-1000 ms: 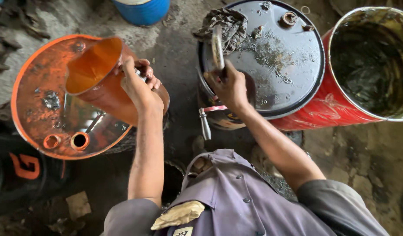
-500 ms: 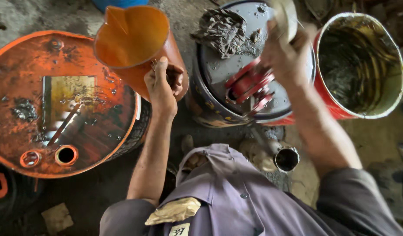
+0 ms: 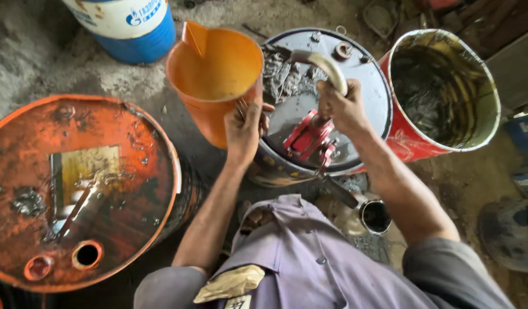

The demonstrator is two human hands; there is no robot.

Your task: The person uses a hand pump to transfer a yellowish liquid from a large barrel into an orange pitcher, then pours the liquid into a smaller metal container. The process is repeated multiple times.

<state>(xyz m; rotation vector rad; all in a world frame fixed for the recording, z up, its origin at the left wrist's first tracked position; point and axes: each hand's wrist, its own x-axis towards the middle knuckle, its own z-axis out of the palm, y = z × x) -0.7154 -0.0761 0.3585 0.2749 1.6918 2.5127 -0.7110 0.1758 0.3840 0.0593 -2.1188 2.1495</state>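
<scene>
Jug [image 3: 215,80] has shifted right; left hand [image 3: 244,129] clamps its handle, right hand [image 3: 339,106] grips the pump's curved pipe [image 3: 324,63]. Light, oily-slick plastic.

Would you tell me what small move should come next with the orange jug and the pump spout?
Probably swing the curved spout in the right hand leftward over the orange jug: the left hand holds the jug upright beside the grey drum, but the spout's tip sits short of its rim.
</scene>
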